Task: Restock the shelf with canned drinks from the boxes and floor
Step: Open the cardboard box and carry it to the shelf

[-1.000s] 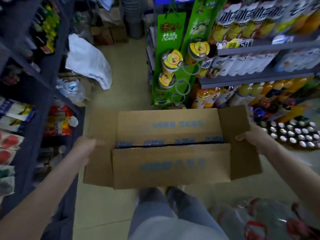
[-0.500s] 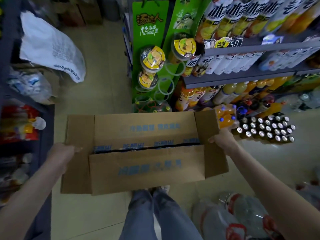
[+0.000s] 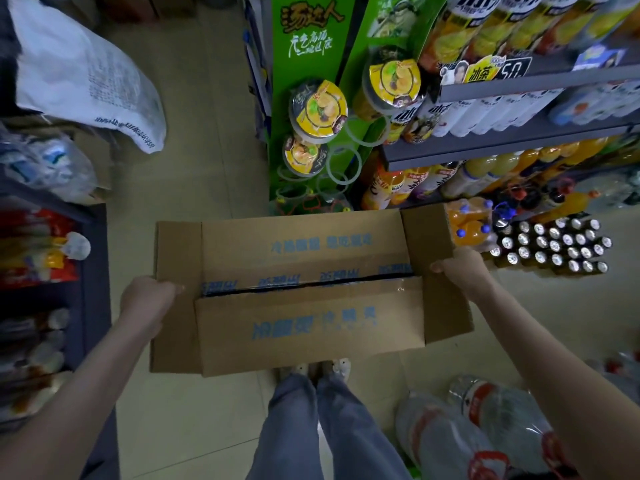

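Note:
A brown cardboard box (image 3: 304, 327) with blue print hangs in front of me above my legs. Its long top flaps are folded nearly closed with a dark slit between them, and the end flaps stick out. My left hand (image 3: 147, 303) grips the left end flap, thumb on top. My right hand (image 3: 459, 268) grips the right end flap. What is inside the box is hidden. A shrink-wrapped pack of dark cans or bottles with silver tops (image 3: 550, 247) stands on the floor at the right, in front of the drinks shelf (image 3: 512, 143).
A green noodle-cup display (image 3: 315, 109) stands ahead. Orange drink bottles (image 3: 467, 223) sit by the box's right corner. Wrapped water bottle packs (image 3: 485, 431) lie on the floor at lower right. A dark shelf (image 3: 45, 271) of goods lines the left; a white sack (image 3: 86, 81) lies beyond.
The view has shifted so the box and both hands sit lower and more central. The grip on both end flaps is unchanged.

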### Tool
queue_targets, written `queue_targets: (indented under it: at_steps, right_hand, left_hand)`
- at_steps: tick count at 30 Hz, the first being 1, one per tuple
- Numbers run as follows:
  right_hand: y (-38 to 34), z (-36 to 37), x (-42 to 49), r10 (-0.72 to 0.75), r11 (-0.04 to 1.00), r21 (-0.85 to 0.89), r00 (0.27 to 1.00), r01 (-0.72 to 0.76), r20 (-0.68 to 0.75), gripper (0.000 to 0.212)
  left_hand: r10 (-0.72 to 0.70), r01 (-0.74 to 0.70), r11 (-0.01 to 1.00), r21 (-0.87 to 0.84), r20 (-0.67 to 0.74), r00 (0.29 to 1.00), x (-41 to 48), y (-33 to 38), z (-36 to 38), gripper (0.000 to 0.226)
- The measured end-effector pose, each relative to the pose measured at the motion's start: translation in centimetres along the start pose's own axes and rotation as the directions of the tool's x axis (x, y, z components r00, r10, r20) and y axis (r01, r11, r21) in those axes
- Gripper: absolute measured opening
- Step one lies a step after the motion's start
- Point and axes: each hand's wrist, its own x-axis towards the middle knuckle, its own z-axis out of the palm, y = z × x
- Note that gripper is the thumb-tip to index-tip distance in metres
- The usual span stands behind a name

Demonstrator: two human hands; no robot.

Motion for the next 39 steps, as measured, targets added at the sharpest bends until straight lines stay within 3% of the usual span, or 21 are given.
queue_targets:
  at_steps: [3, 6, 8, 11, 13, 18, 21, 28, 33, 39]
  right_hand:
    - [0.6, 0.3, 0.0, -0.048, 0.997, -0.069, 0.999, 0.046, -0.019, 0.012]
    - [1.0, 0.3, -0.5, -0.138, 0.985, -0.106, 0.990, 0.136, -0.013, 0.041]
    - [1.0, 0.2, -0.7, -0.177, 0.977, -0.118, 0.984, 0.175, -0.005, 0.051]
    - [0.7, 0.0, -0.8, -0.229, 0.964, -0.142, 0.973, 0.225, -0.009, 0.071]
    - [0.6, -0.2, -1.0, -0.251, 0.958, -0.144, 0.968, 0.247, -0.010, 0.090]
    - [1.4, -0.7, -1.2, -0.340, 0.928, -0.176, 0.940, 0.328, -0.038, 0.113]
    - [1.9, -0.9, -1.0, -0.416, 0.900, -0.156, 0.908, 0.406, -0.039, 0.111]
    - [2.0, -0.2, -0.5, -0.630, 0.762, -0.164, 0.776, 0.626, 0.033, 0.098]
    - [0.9, -0.9, 0.5, -0.625, 0.771, -0.110, 0.778, 0.627, 0.060, 0.093]
    - [-1.1, -1.3, 1.1, -0.598, 0.779, -0.176, 0.798, 0.602, 0.079, 0.088]
  left_hand:
    - [0.015, -0.015, 0.998, 0.063, 0.005, 1.000, 0.1, -0.1, 0.1, 0.055]
    - [0.041, -0.043, 0.995, 0.089, 0.019, 0.999, 0.3, -0.9, 0.1, 0.042]
    - [0.077, -0.078, 0.988, 0.131, 0.011, 0.997, 0.3, -1.0, 0.3, 0.022]
    - [0.150, -0.151, 0.966, 0.210, 0.020, 0.989, -0.1, -0.8, 0.3, 0.029]
    - [0.229, -0.230, 0.946, 0.227, 0.030, 0.973, -0.7, -0.6, 0.2, 0.017]
    - [0.379, -0.388, 0.880, 0.274, 0.088, 0.921, -1.2, -1.0, -0.3, 0.089]
    - [0.446, -0.450, 0.857, 0.251, 0.079, 0.892, -1.2, -1.5, -0.6, 0.105]
    - [0.468, -0.474, 0.817, 0.327, 0.102, 0.878, -1.6, -1.4, -0.1, 0.095]
    - [0.524, -0.525, 0.791, 0.315, 0.095, 0.847, -1.4, -0.4, 0.5, 0.096]
    - [0.553, -0.553, 0.785, 0.280, 0.085, 0.829, -1.2, 0.2, 0.8, 0.096]
